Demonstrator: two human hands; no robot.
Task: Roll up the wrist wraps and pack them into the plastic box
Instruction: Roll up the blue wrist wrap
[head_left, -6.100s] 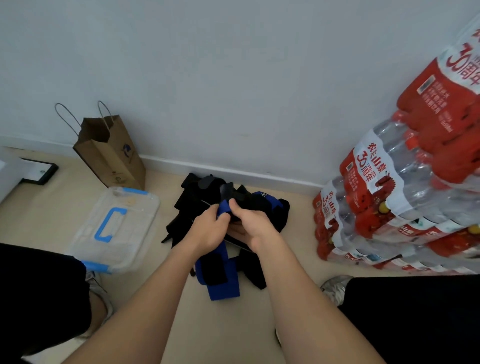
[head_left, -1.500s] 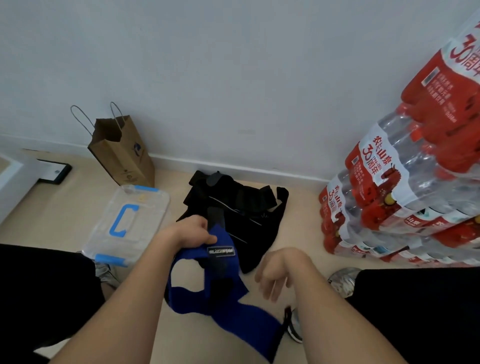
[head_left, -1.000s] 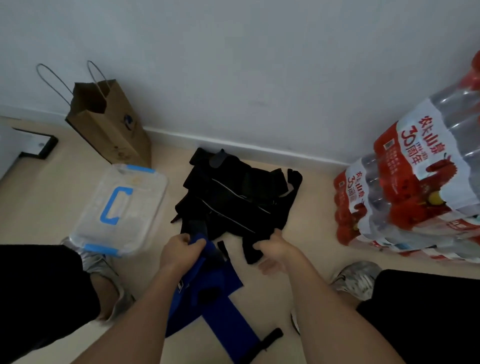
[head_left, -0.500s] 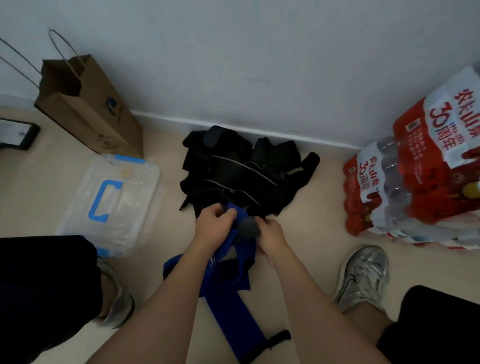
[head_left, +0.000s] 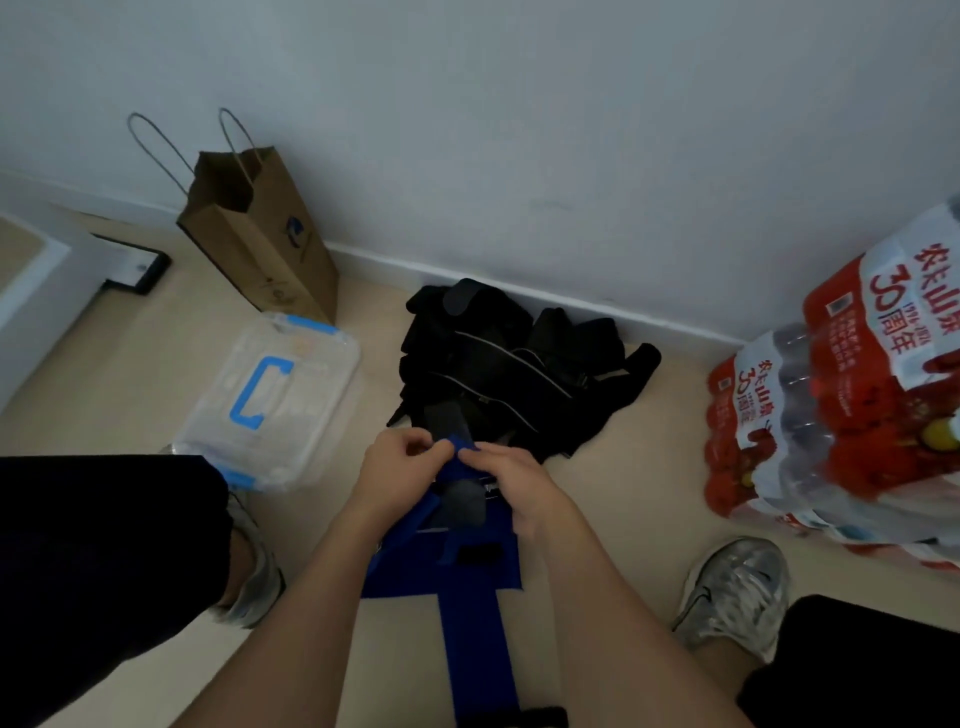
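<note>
Blue fabric of one wrist wrap (head_left: 431, 571) hangs between both hands above the floor (head_left: 613, 499), its long strap trailing toward the bottom edge. The left hand (head_left: 397, 480) and right hand (head_left: 514, 483) each have their grip closed on the wrap's upper end, fingertips pinching it close together. To roll it well, the start should probably be tight and square: fold that end over evenly, hold the hanging strap taut, and turn so the edges stay aligned. The plastic box (head_left: 275, 400) sits on the floor to the left, apparently with its lid on, so it would need opening. A pile of black wraps (head_left: 509, 374) lies beyond the hands by the wall, but they are too tangled to count. The strap's tail is cut off below, and the fingertips hide the starting fold.
</note>
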